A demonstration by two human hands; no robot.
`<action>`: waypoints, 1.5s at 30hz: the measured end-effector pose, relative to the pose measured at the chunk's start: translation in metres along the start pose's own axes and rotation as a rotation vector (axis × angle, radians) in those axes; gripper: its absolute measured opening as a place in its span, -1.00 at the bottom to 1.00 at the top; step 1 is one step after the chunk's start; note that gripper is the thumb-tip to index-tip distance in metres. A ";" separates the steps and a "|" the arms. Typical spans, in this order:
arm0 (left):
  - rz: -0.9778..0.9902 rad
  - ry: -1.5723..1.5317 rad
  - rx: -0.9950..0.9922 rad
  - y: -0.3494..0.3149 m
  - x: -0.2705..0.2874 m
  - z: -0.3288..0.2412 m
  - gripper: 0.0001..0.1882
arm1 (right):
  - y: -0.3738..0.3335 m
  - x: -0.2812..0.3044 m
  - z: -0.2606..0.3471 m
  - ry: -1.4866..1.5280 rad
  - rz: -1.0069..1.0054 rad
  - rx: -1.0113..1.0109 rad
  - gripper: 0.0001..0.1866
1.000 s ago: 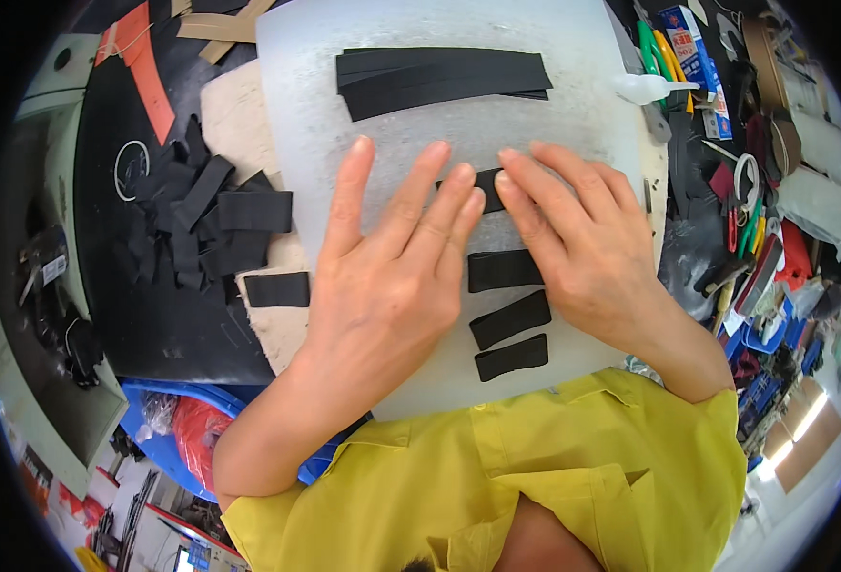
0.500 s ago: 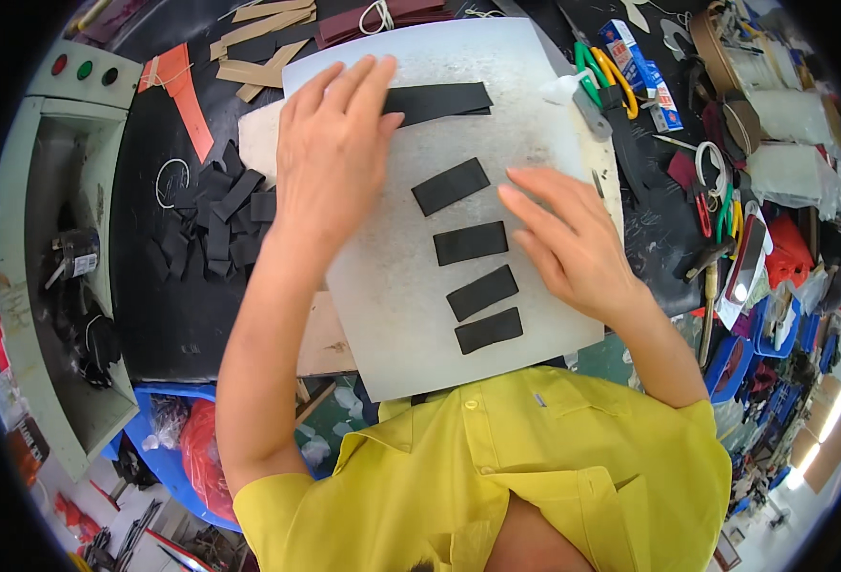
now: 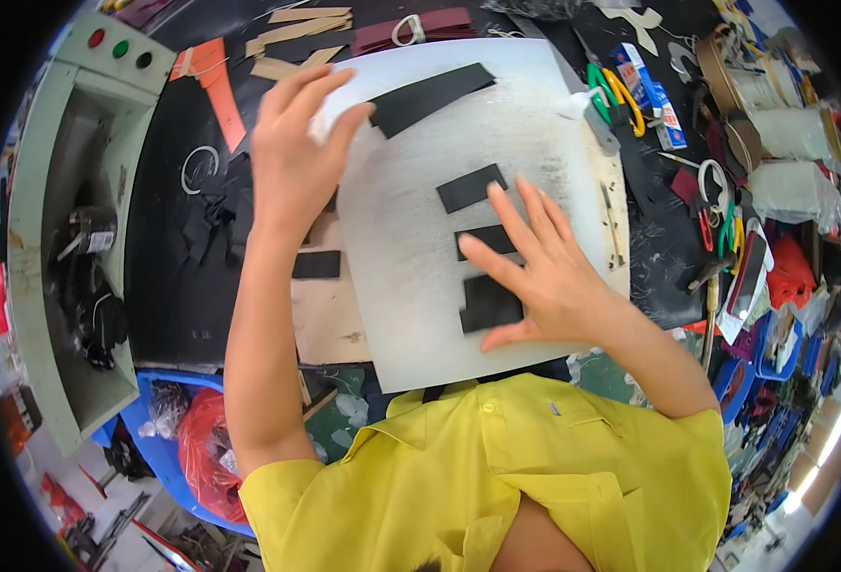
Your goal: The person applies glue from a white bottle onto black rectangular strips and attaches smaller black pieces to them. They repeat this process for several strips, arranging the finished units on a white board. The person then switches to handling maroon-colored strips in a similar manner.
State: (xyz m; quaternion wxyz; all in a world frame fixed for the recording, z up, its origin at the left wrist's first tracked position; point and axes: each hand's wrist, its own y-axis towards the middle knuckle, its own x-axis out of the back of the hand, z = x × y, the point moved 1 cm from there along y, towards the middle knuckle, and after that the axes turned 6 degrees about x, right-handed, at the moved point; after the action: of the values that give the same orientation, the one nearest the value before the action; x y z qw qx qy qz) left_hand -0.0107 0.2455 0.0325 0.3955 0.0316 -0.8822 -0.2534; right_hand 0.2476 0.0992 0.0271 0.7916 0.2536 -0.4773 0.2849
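A white sheet (image 3: 411,315) lies before me with flat black strips on it. Near its far edge a longer black strip (image 3: 432,99) lies aslant. My left hand (image 3: 296,157) is at that strip's left end, thumb and fingers apart, holding nothing. My right hand (image 3: 554,272) spreads its fingers over a column of short black pieces. The farthest short piece (image 3: 470,188) has a fingertip at its right end. Below it, the middle piece (image 3: 482,243) is partly under the fingers. Nearest me, black material (image 3: 490,305) looks like pieces set close together, partly covered by the hand.
Left of the sheet are a heap of black pieces (image 3: 215,214), a lone black piece (image 3: 315,265) on a pale board (image 3: 325,329), and an orange strip (image 3: 218,95). Scissors with green and orange handles (image 3: 620,100) and small blue boxes (image 3: 651,91) lie at the far right.
My left hand has lifted off the long strip, which now lies more aslant. My right hand has spread and moved over the short pieces, and the nearest ones now sit closer together.
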 end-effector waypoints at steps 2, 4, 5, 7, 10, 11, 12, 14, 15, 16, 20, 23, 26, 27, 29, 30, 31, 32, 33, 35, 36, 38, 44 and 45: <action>-0.105 0.037 0.080 -0.021 0.035 0.014 -0.69 | 0.026 -0.006 -0.003 -0.002 0.039 0.032 0.17; -0.237 -0.035 0.238 -0.053 0.058 0.040 -0.72 | 0.054 -0.017 -0.002 0.025 0.015 0.135 0.11; -0.335 -0.106 0.341 -0.069 0.068 0.047 -0.72 | 0.070 -0.023 0.001 0.045 -0.004 0.189 0.09; -0.342 -0.051 0.438 -0.111 0.087 0.062 -0.53 | 0.109 -0.039 0.010 0.073 -0.081 0.279 0.00; -0.192 0.072 0.372 -0.149 0.092 0.058 -0.05 | 0.168 -0.066 0.011 0.011 -0.189 0.347 -0.03; -0.068 0.107 0.334 -0.158 0.094 0.056 0.22 | 0.186 -0.072 0.011 0.005 -0.196 0.347 -0.05; -0.005 0.141 0.316 -0.167 0.089 0.058 0.36 | 0.203 -0.078 0.010 -0.001 -0.204 0.344 -0.07; 0.081 0.191 0.399 -0.173 0.081 0.054 0.41 | 0.220 -0.079 0.010 0.015 -0.235 0.327 -0.11; 0.060 0.177 0.442 -0.168 0.079 0.055 0.41 | 0.225 -0.074 0.009 0.035 -0.264 0.310 -0.13; 0.041 0.168 0.490 -0.164 0.076 0.058 0.40 | 0.231 -0.069 0.009 0.056 -0.286 0.296 -0.14; 0.003 0.156 0.458 -0.157 0.071 0.065 0.39 | 0.221 -0.028 -0.017 0.514 -0.365 -0.004 -0.39; 0.002 0.155 0.438 -0.148 0.068 0.064 0.35 | 0.186 -0.020 -0.029 0.001 -0.188 0.161 -0.35; -0.007 0.164 0.456 -0.142 0.064 0.067 0.32 | 0.176 -0.037 0.001 -0.145 -0.144 0.274 -0.31; -0.007 0.182 0.463 -0.139 0.062 0.069 0.31 | 0.181 -0.045 0.004 -0.097 -0.157 0.307 -0.33; -0.037 0.198 0.469 -0.130 0.063 0.075 0.23 | 0.203 -0.059 0.007 -0.060 -0.209 0.337 -0.33; -0.086 0.209 0.446 -0.124 0.062 0.083 0.19 | 0.215 -0.066 0.005 -0.047 -0.236 0.350 -0.33; -0.136 0.229 0.431 -0.121 0.061 0.094 0.14 | 0.230 -0.077 0.002 -0.013 -0.272 0.370 -0.32; -0.186 0.248 0.417 -0.116 0.061 0.104 0.09 | 0.246 -0.089 -0.001 0.020 -0.307 0.392 -0.31; -0.230 0.226 0.425 -0.106 0.063 0.108 0.01 | 0.259 -0.091 -0.006 0.050 -0.349 0.406 -0.31; -0.256 0.175 0.500 -0.086 0.063 0.123 0.01 | 0.283 -0.086 -0.013 0.009 -0.353 0.383 -0.31; -0.269 0.145 0.511 -0.075 0.063 0.126 0.01 | 0.287 -0.081 -0.016 -0.012 -0.355 0.368 -0.31; -0.210 0.093 0.580 -0.066 0.079 0.129 0.04 | 0.284 -0.070 -0.014 -0.056 -0.351 0.313 -0.32; -0.179 -0.020 0.268 -0.013 0.115 0.131 -0.35 | 0.225 -0.022 -0.043 -0.060 -0.243 0.159 -0.59; -0.117 0.074 0.188 0.002 0.106 0.132 -0.45 | 0.216 -0.021 -0.045 -0.059 -0.285 0.182 -0.63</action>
State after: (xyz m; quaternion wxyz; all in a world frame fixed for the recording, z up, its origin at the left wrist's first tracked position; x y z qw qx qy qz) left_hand -0.1774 0.2765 0.0317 0.4076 0.1293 -0.8836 -0.1910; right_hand 0.1177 0.2781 0.0178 0.7833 0.3978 -0.4319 0.2041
